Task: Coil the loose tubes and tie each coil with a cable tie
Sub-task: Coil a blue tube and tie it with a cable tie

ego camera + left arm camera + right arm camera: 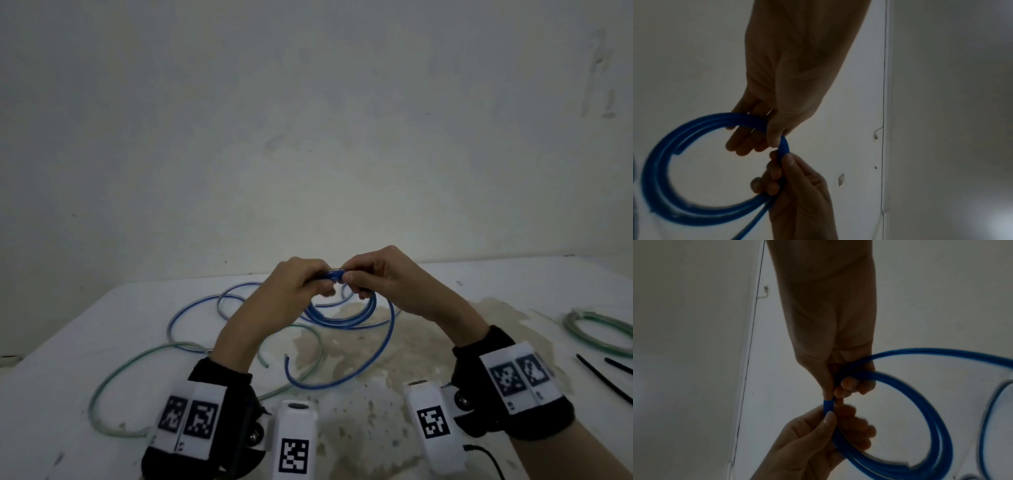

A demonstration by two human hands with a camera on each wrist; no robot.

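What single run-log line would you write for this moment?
step: coiling blue tube | left hand: grips coil | right hand: grips coil | cable ties: untouched on table
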